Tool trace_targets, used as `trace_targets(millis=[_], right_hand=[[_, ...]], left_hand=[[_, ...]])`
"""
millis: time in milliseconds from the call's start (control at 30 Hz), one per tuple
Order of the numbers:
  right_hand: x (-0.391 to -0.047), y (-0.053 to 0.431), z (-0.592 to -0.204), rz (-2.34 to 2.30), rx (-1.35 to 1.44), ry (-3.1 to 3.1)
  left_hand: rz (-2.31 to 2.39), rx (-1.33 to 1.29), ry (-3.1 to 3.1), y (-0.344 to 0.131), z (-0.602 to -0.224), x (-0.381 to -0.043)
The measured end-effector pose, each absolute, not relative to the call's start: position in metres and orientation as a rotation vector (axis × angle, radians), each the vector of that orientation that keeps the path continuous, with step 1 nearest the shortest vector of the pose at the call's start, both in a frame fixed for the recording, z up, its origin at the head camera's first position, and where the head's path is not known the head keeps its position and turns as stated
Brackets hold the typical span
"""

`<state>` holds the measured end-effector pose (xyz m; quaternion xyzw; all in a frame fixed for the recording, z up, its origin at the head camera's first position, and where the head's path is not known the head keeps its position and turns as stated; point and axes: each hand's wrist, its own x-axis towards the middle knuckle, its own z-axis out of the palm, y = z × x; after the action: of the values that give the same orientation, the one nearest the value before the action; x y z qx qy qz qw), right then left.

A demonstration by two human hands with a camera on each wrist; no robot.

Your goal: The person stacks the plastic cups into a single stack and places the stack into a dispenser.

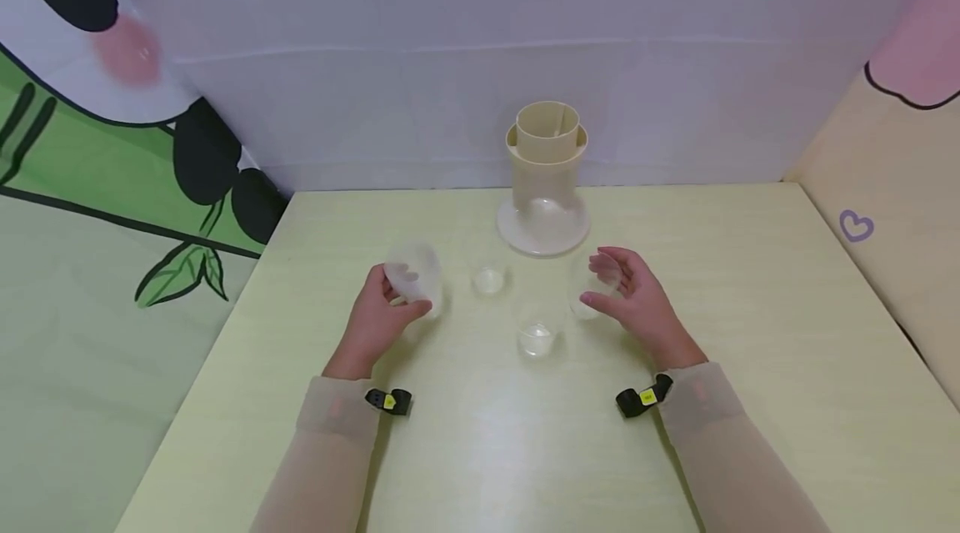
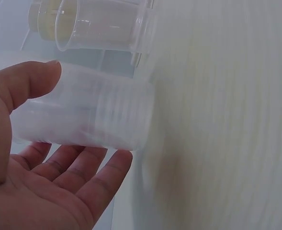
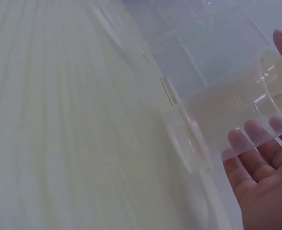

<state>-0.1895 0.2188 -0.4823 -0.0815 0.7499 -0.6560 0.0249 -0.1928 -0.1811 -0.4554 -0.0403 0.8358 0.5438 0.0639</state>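
My left hand (image 1: 381, 320) holds a translucent stack of nested plastic cups (image 2: 83, 108), its thumb on one side and its fingers on the other. In the head view the stack leans to one side. On the right, my right hand (image 1: 630, 299) has its fingers and thumb round a clear plastic cup (image 3: 231, 105), and its fingers show through the wall. Between the hands, two more clear cups stand upright on the table: a farther cup (image 1: 489, 279) and a nearer cup (image 1: 537, 339). Their thin walls are hard to make out.
A beige cylindrical holder (image 1: 546, 174) with a smaller cylinder inside its top stands at the back of the table (image 1: 487, 450). It sits on a round whitish base (image 1: 543, 245). Behind it hangs a pale cloth backdrop (image 1: 420, 99); printed panels flank both sides.
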Motion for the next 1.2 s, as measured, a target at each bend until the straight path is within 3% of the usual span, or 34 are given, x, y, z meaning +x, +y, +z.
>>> trace_targets(millis=[700,1200], right_hand=[[-0.203,0.223,-0.492,-2.004,-0.343,2.337],[-0.196,0.216,-0.477,-2.059,-0.41,2.362]], left_hand=[[1.661,-0.12,2.531,-0.174,-0.458,-0.195],[1.632,-0.113,2.539,-0.174,-0.457,-0.195]])
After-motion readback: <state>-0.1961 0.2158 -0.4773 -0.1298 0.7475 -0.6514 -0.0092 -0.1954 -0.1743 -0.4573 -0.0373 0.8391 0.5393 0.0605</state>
